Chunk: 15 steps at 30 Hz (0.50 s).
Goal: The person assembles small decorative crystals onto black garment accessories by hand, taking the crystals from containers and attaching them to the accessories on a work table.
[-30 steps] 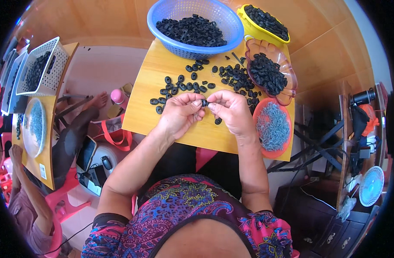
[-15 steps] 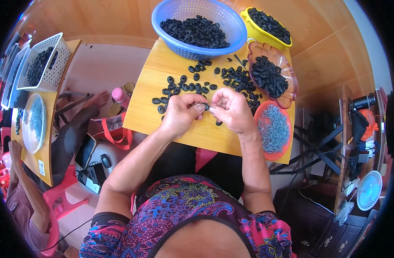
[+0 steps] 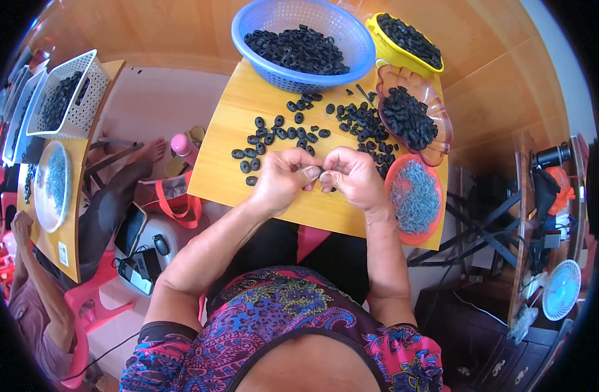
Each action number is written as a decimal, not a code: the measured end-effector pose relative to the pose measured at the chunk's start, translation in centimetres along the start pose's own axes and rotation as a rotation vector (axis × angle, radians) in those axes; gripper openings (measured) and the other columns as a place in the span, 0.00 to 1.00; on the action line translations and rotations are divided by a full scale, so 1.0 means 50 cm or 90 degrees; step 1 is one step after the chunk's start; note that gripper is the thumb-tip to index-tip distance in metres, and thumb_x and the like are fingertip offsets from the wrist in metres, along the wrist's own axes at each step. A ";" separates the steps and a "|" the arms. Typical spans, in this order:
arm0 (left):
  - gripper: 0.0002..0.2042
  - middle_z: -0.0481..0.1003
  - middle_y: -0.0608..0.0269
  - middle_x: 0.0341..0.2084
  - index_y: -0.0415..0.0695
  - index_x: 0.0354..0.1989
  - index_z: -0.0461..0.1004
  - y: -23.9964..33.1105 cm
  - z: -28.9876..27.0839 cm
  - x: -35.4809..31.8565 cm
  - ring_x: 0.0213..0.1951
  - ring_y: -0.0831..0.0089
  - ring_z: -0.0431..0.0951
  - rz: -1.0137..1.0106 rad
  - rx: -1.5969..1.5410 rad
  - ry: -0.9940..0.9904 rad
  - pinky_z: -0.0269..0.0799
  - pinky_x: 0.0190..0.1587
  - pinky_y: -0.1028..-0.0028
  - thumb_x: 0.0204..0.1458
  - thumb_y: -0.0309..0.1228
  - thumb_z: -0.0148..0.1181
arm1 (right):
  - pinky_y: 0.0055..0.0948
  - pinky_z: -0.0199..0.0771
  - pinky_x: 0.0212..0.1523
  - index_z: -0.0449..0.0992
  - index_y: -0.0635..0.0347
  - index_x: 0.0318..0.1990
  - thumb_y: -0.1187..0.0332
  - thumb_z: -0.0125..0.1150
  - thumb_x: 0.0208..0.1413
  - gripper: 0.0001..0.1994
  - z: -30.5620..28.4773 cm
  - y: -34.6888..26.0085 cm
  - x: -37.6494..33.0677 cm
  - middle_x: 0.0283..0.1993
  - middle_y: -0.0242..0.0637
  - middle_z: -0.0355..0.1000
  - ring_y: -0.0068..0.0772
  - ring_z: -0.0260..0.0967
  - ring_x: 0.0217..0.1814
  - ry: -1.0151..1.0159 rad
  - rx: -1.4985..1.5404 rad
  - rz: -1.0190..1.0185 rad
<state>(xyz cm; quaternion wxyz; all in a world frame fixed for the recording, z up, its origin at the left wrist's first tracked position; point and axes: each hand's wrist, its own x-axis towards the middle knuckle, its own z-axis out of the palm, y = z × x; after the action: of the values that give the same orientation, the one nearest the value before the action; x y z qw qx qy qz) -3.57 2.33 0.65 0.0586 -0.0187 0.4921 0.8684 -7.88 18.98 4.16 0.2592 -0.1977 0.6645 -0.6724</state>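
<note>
Over the front half of the wooden table, my left hand and my right hand meet fingertip to fingertip. Between them they pinch a small black plastic part, mostly hidden by thumbs and fingers. Beyond and left of my hands lie several loose black oval parts with holes. A denser pile of smaller black pieces spreads past my right hand. An orange-red plate heaped with small silvery screws sits right beside my right wrist.
A blue colander of black parts stands at the back, with a yellow basket and a brownish scalloped tray to its right. At left, another person's arm is by a second table. A small fan is far right.
Both hands have shifted slightly right and down, still pinching the part. My right fingers have curled in closer around it.
</note>
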 end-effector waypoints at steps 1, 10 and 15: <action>0.04 0.74 0.63 0.23 0.34 0.34 0.75 -0.005 0.002 0.001 0.22 0.81 0.69 0.002 0.002 0.001 0.66 0.26 0.81 0.52 0.18 0.55 | 0.18 0.71 0.29 0.70 0.65 0.32 0.79 0.60 0.51 0.04 -0.002 0.003 0.000 0.27 0.30 0.70 0.18 0.68 0.27 0.002 -0.001 -0.001; 0.15 0.75 0.59 0.28 0.30 0.49 0.67 -0.011 0.019 -0.010 0.27 0.76 0.74 -0.026 0.048 0.062 0.70 0.31 0.78 0.54 0.24 0.55 | 0.19 0.71 0.25 0.73 0.65 0.34 0.78 0.56 0.52 0.03 -0.067 -0.059 -0.023 0.26 0.33 0.71 0.19 0.68 0.24 0.222 -0.138 -0.007; 0.15 0.74 0.62 0.26 0.29 0.47 0.68 -0.020 0.018 -0.011 0.25 0.79 0.73 -0.045 0.156 0.018 0.69 0.30 0.80 0.54 0.25 0.57 | 0.17 0.72 0.27 0.70 0.71 0.45 0.72 0.58 0.54 0.14 -0.254 -0.088 -0.042 0.30 0.38 0.73 0.19 0.68 0.25 0.546 -0.156 -0.037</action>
<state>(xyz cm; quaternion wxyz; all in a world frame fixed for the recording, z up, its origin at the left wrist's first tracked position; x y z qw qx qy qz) -2.90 3.56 0.33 0.0837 -0.0412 0.5940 0.7990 -14.32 30.23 8.22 -0.0840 0.0515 0.7810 -0.6167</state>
